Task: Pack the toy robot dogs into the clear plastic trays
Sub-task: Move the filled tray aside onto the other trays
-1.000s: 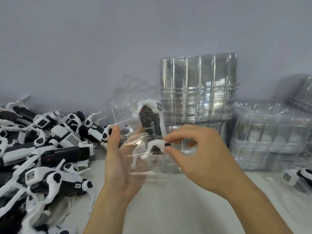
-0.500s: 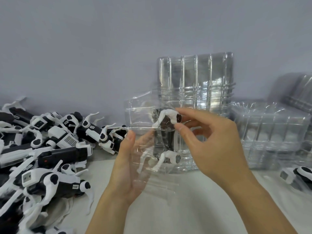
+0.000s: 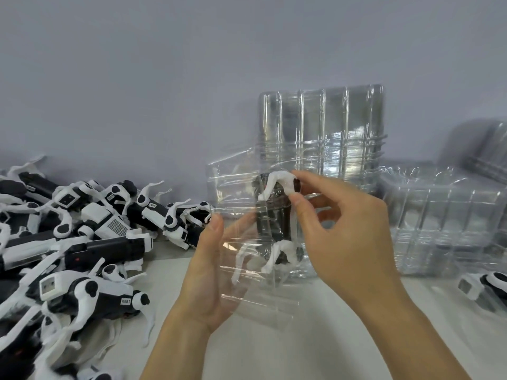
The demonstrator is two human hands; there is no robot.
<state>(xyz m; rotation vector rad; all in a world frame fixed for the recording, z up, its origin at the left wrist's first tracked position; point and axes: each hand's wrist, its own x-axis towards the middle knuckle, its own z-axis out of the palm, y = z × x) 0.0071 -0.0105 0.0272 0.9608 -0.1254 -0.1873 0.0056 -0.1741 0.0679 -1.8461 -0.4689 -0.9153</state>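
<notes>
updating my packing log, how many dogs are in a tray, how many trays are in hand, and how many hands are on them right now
toy robot dog in a tray: 1
clear plastic tray in hand: 1
hands on them: 2, left hand holding the tray, right hand pinching the dog's leg
total: 4

Toy packing workbench, heaped toy robot dogs [image 3: 90, 242], stacked clear trays [image 3: 323, 133]

We log: heap of toy robot dogs [image 3: 90, 242] at table [image 3: 315, 338] left, against the wall [image 3: 192, 64]. Clear tray [image 3: 247, 215] with one dog [image 3: 274, 218] in it, centre, between left hand [image 3: 208, 272] and right hand [image 3: 348, 229]. Stacked trays [image 3: 329, 133] behind; more trays [image 3: 444, 223] right, a lone dog [image 3: 488, 289] before them.
</notes>
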